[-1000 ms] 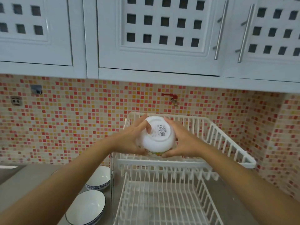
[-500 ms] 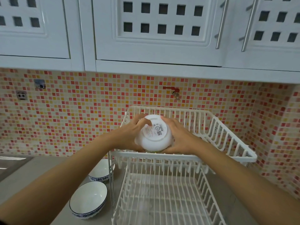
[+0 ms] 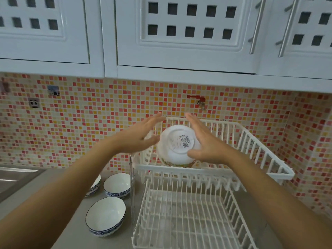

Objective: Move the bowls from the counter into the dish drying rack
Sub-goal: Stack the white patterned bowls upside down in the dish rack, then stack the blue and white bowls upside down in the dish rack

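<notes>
Both hands are spread open around an overturned white bowl [image 3: 177, 145]: the left hand [image 3: 139, 136] just beside its left edge, the right hand [image 3: 206, 142] touching its right edge with the thumb. The bowl is tilted in the upper tier of the white dish rack [image 3: 260, 159]. Three blue-rimmed bowls [image 3: 106, 215] are seen on the worktop [image 3: 71, 230], left of the rack.

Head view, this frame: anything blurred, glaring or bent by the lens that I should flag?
Head view: the left hand is smeared by motion, the right hand less so; the bowl in the rack is sharp enough to show its label, not to read it. Head view: cabinet handles lean from wide-angle distortion. Head view: even light, mild sheen on the cabinet doors, no harsh glare.
</notes>
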Demonstrator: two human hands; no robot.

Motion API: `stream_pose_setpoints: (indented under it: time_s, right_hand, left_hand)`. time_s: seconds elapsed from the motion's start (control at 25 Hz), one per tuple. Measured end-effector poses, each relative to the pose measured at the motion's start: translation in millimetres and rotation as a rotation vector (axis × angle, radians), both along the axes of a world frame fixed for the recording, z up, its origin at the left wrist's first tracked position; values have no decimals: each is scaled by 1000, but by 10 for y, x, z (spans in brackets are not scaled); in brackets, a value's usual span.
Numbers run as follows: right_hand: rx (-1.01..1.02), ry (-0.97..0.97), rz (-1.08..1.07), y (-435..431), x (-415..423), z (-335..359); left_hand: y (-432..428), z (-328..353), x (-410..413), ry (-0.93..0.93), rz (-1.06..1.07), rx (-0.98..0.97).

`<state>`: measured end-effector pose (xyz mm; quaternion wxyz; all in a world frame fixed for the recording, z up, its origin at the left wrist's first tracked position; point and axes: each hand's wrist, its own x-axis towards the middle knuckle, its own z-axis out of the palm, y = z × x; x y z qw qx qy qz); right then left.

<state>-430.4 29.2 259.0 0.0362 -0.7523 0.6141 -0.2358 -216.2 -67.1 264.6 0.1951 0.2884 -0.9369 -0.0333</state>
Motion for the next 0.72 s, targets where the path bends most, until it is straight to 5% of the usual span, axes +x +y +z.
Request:
stream_pose_setpoints:
  time_s: [0.2, 0.36, 0.72]
  right_hand:
    - [-228, -266, -1, -213, 1024, 12]
    - [-315, -332, -124, -595, 1916, -169]
    - [44, -195, -467, -1266, 2562, -1737]
  left_hand:
    - [-113, -28, 609, 296, 182, 77]
    - [-316, -270, 1173, 346, 363, 168]
    - [-720, -1438, 1904, 215, 499, 480]
